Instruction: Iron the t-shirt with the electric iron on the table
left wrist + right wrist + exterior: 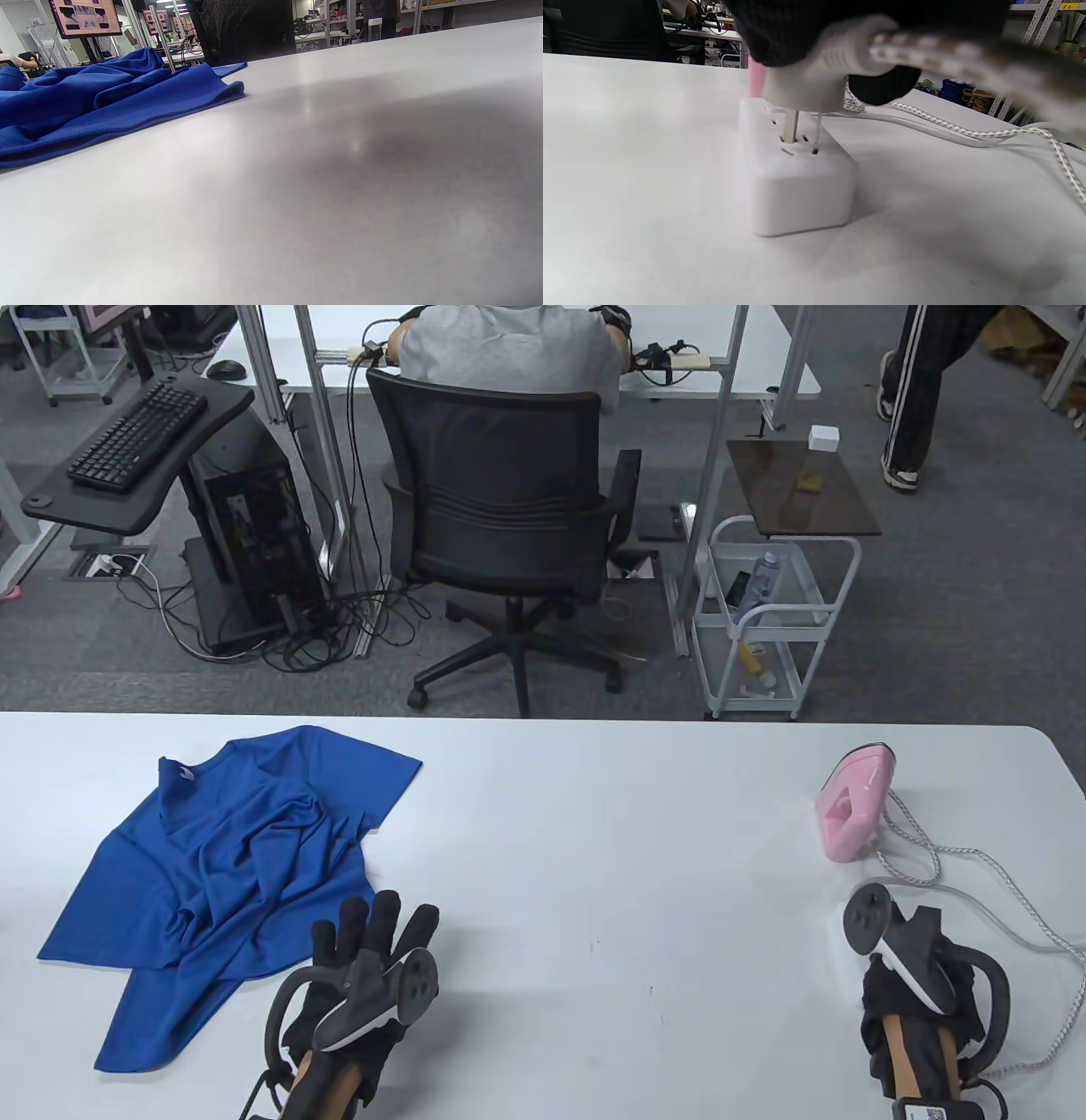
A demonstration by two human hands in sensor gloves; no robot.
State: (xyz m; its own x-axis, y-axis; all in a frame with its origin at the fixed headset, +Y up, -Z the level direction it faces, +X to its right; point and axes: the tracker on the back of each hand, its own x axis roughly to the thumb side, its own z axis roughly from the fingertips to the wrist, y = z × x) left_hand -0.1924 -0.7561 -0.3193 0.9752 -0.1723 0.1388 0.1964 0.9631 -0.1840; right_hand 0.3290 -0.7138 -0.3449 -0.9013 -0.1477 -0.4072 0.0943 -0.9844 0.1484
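A crumpled blue t-shirt (pixel 229 857) lies on the left of the white table (pixel 594 831); it also shows in the left wrist view (pixel 106 93). A pink iron (pixel 855 802) stands on end at the right. My left hand (pixel 377 925) rests flat on the table with fingers spread, just right of the shirt's hem, holding nothing. My right hand (pixel 912 984) is near the front right edge. In the right wrist view it grips the iron's white plug (pixel 806 80). The plug's prongs stand partly in the slots of a white power strip (pixel 797 186).
The iron's braided cord (pixel 976 891) loops across the table from the iron towards my right hand and runs past the strip (pixel 967 127). An office chair (pixel 509 526) and a white cart (pixel 772 619) stand beyond the table's far edge.
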